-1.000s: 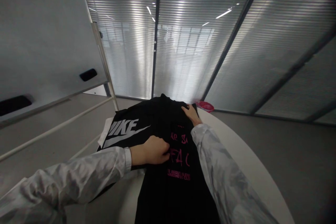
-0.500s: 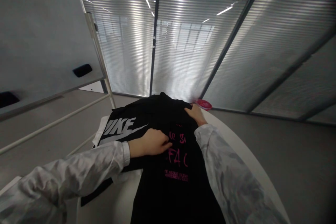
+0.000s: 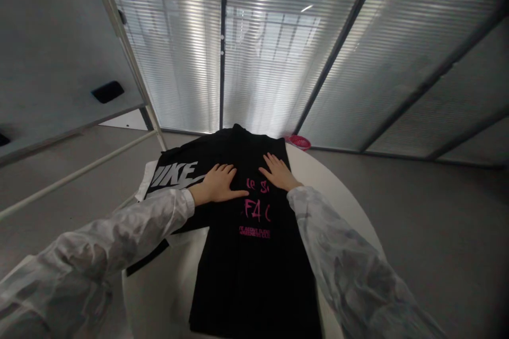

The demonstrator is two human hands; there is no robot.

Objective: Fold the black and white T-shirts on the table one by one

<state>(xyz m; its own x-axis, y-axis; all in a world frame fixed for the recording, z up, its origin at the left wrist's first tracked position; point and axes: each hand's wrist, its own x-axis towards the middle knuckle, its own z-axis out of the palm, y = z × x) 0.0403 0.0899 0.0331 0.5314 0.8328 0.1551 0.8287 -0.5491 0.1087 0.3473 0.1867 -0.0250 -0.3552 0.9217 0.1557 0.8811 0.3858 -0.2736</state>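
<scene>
1. Black cloth, in the head view, made up the garment that I had under both hands; it lay across the white table, its longer part running toward me.
2. Grey NIKE lettering marked the garment's left part, and pink lettering its right part.
3. My left hand rested on the garment between those prints, fingers loosely extended, thumb stretched toward the pink, gripping nothing.
4. My right hand lay near the garment's right edge, fingers spread wide, likewise gripping nothing.
5. Beyond the garment's far right corner showed a pink basket; behind the garment hung blinds.
</scene>
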